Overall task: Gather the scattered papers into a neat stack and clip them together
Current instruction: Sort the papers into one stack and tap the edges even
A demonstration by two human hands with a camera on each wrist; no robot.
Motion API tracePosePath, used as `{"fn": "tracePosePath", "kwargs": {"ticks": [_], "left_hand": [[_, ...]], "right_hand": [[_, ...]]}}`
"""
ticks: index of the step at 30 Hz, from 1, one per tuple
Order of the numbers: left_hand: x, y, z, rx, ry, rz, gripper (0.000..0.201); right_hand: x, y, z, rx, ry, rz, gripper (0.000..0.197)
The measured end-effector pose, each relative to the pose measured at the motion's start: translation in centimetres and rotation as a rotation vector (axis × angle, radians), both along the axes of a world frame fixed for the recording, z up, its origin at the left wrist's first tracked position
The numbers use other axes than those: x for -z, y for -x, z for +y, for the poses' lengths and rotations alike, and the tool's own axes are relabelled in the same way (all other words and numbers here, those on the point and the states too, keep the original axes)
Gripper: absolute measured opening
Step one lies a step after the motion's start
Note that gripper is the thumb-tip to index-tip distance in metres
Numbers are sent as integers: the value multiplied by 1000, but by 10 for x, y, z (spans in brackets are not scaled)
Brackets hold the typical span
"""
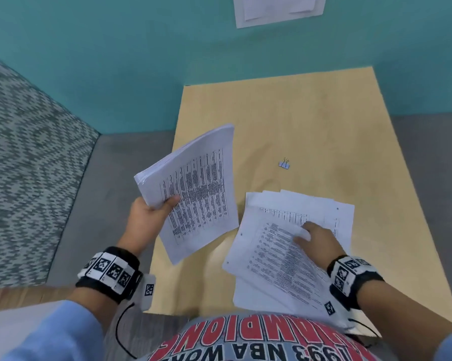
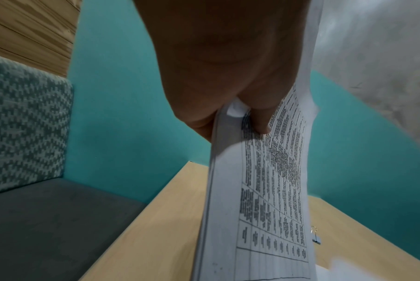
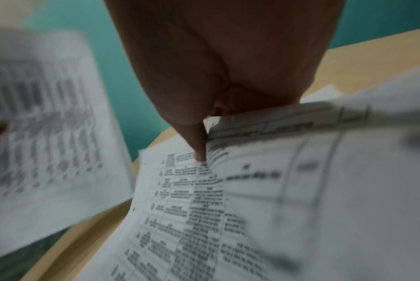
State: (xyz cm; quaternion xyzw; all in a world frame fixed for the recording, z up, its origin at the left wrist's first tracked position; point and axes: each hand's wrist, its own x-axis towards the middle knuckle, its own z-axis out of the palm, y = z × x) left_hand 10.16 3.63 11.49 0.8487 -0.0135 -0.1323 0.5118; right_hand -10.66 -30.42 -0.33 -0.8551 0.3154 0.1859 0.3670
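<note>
A thick sheaf of printed papers (image 1: 193,188) is held up off the desk, left of centre in the head view, tilted with its printed table facing up and to the right. It is gripped at its lower left corner by the left hand (image 1: 152,212), thumb laid across the top sheet and fingers hidden beneath. In the left wrist view the same sheaf (image 2: 259,199) is seen edge-on, many sheets deep, pinched between thumb and fingers (image 2: 261,121).

At lower right of the head view, a loose fan of papers (image 1: 279,246) is spread on the wooden desk (image 1: 285,121), the sheets lying at different angles and overlapping. The top sheets are being pinched by the right hand (image 1: 318,238), with a curl of paper caught under the fingers. The right wrist view is blurred, but a thumb (image 3: 199,146) is shown pressed on a printed sheet (image 3: 228,209) whose edge is lifted.

1 small binder clip (image 1: 284,163) is seen lying alone on the desk, above the loose fan and well apart from both hands.

Beyond the desk, a teal wall (image 1: 115,61) is visible, with sheets of paper (image 1: 278,9) at the top edge. A patterned fabric surface (image 1: 24,165) fills the left side.
</note>
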Motion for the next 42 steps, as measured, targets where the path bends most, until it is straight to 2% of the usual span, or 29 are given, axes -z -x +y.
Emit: {"fn": "tracePosePath", "kwargs": {"ticks": [4, 9, 12, 14, 16, 18, 19, 21, 23, 29, 32, 36, 42], "left_hand": [[5, -10, -4, 33, -35, 6, 11], [5, -26, -4, 41, -11, -5, 7], [4, -32, -4, 41, 7, -9, 13], [4, -32, -6, 43, 34, -8, 17], [3, -28, -9, 45, 73, 16, 17], [3, -22, -12, 40, 100, 39, 17], [3, -20, -11, 41, 93, 39, 18], [6, -18, -9, 44, 53, 28, 19], [9, -15, -7, 55, 15, 23, 22], [13, -7, -1, 31, -29, 6, 23], [12, -4, 0, 15, -34, 13, 23], [10, 3, 0, 19, -37, 8, 24], [8, 16, -1, -2, -48, -3, 20]], "right_hand": [[2, 21, -15, 299, -15, -10, 42], [13, 39, -26, 520, -13, -20, 33], [3, 43, -33, 622, -45, -59, 45], [2, 46, -34, 605, -51, -66, 40], [6, 48, -27, 480, 15, -5, 30], [12, 47, -14, 399, 63, 64, 39], [18, 44, -7, 363, 105, 99, 55], [26, 36, 6, 324, 198, 192, 100], [28, 27, 13, 345, 257, 250, 115], [32, 9, 12, 277, 237, 349, 107], [30, 6, 15, 243, 292, 358, 102], [26, 6, 7, 292, 359, 346, 124], [36, -4, 1, 382, 149, 306, 121]]}}
